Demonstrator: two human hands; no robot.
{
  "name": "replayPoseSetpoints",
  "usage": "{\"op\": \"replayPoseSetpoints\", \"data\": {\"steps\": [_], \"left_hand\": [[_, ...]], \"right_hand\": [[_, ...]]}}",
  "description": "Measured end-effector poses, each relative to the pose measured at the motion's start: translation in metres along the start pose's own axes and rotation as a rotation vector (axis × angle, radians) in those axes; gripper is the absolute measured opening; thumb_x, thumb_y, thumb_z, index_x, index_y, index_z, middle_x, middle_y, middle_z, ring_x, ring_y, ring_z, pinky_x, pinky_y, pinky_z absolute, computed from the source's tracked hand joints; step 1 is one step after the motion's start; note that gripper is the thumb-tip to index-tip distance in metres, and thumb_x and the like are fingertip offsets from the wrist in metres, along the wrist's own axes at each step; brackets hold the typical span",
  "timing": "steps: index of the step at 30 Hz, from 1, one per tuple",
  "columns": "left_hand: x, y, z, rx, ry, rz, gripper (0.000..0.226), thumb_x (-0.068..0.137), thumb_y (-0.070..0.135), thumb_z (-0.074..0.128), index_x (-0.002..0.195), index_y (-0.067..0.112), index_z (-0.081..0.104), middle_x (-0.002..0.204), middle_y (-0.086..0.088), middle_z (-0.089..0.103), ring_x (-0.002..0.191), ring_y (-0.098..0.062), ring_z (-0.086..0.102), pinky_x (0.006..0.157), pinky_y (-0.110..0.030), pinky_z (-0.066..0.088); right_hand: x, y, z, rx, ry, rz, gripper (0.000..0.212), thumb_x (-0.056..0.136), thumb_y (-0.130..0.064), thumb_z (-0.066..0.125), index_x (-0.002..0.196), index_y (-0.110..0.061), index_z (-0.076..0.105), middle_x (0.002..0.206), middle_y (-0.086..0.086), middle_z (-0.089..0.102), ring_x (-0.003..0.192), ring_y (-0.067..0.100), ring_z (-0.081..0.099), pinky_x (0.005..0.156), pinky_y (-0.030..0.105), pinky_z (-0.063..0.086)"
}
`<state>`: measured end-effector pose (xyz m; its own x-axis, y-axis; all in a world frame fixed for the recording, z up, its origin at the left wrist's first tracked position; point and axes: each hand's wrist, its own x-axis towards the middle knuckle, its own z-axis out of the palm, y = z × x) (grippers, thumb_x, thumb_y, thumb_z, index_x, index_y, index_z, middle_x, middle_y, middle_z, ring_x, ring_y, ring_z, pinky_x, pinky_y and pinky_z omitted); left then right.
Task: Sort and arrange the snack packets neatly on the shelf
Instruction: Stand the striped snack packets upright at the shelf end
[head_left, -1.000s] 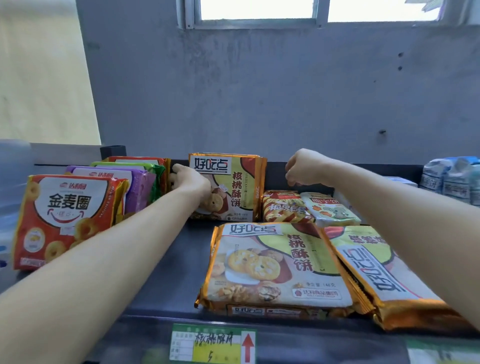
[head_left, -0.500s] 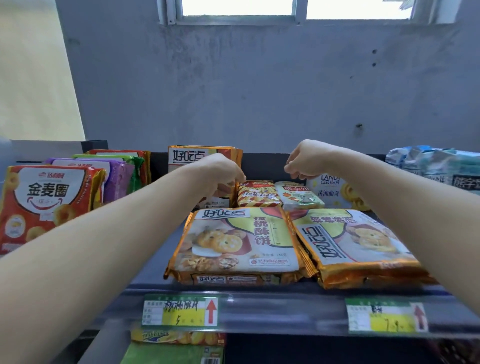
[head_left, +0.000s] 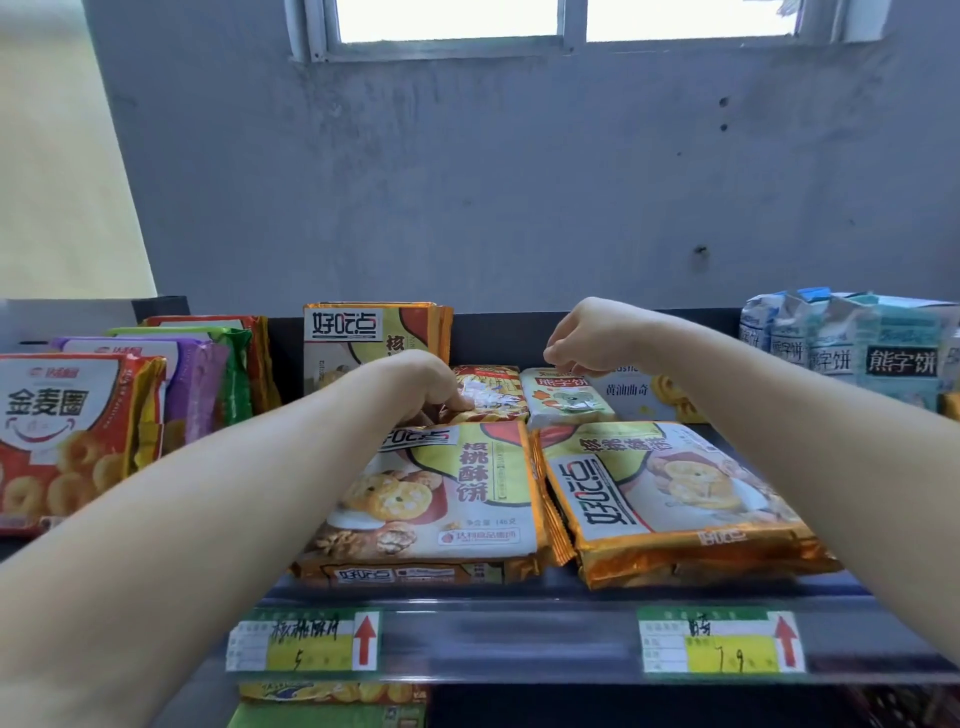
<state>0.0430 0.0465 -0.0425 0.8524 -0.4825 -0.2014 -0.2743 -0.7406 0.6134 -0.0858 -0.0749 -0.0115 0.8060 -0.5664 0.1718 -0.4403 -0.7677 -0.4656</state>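
Left hand (head_left: 426, 382): fingers curled onto small red packet (head_left: 493, 397); firm hold cannot be told.
Right hand (head_left: 584, 335): fingers curled, nothing held, just above small green packet (head_left: 563, 400).
Done: upright row (head_left: 78, 431) stands left of both hands.
Outstanding: 2 flat biscuit packets (head_left: 452, 493) nearer than the hands, judged unsorted.

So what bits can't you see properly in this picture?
Head view only:
- Fingers of the left hand: mostly tucked under it; grip on the small orange foil packet unclear.
- Upright gold biscuit packet: bottom behind the left forearm.
- White cookie packet: partly behind the right hand.
- Lower-shelf yellow packet: cut by shelf rail.
- Left green price label: small print blurred.
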Motion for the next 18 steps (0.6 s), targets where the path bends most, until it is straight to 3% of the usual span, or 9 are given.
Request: {"op": "replayPoseSetpoints", "data": {"steps": [4,7,11,13,18], "left_hand": [[0.003,0.003,0.001,-0.024,0.047,-0.015,0.03,0.084,0.027,0.068,0.077,0.002,0.052,0.072,-0.008,0.055,0.06,-0.016,0.049,0.067,-0.025,0.044],[-0.001,0.006,-0.002,-0.078,0.114,0.005,0.028,0.081,0.026,0.072,0.08,0.003,0.057,0.07,-0.008,0.057,0.058,-0.017,0.053,0.053,-0.026,0.044],[-0.003,0.008,-0.006,-0.121,0.235,0.102,0.029,0.078,0.024,0.075,0.084,0.002,0.057,0.076,-0.008,0.059,0.065,-0.019,0.057,0.055,-0.025,0.044],[-0.005,0.01,-0.008,-0.138,0.283,0.136,0.03,0.078,0.023,0.076,0.09,0.002,0.058,0.086,-0.009,0.06,0.078,-0.022,0.06,0.064,-0.027,0.046],[-0.014,0.02,-0.019,-0.18,0.422,0.252,0.029,0.071,0.022,0.081,0.089,0.003,0.068,0.088,-0.01,0.069,0.086,-0.026,0.066,0.078,-0.033,0.055]], "right_hand": [[-0.001,-0.001,0.001,0.019,-0.002,-0.043,0.026,0.092,-0.022,0.056,0.111,-0.008,0.069,0.1,0.005,0.07,0.095,0.021,0.067,0.088,0.034,0.055],[-0.002,-0.002,0.001,0.013,0.007,-0.072,0.028,0.093,-0.021,0.055,0.114,-0.008,0.068,0.103,0.004,0.069,0.095,0.019,0.065,0.084,0.029,0.054],[-0.004,-0.002,-0.001,-0.001,0.019,-0.109,0.028,0.093,-0.02,0.055,0.116,-0.009,0.067,0.111,0.005,0.067,0.092,0.017,0.06,0.073,0.025,0.045],[-0.005,-0.002,-0.004,0.003,0.029,-0.118,0.029,0.093,-0.02,0.055,0.117,-0.009,0.066,0.113,0.006,0.066,0.093,0.017,0.058,0.075,0.025,0.044],[-0.005,-0.002,-0.014,0.037,0.077,-0.136,0.034,0.091,-0.021,0.059,0.123,-0.009,0.062,0.123,0.006,0.063,0.105,0.018,0.057,0.084,0.025,0.042]]}}
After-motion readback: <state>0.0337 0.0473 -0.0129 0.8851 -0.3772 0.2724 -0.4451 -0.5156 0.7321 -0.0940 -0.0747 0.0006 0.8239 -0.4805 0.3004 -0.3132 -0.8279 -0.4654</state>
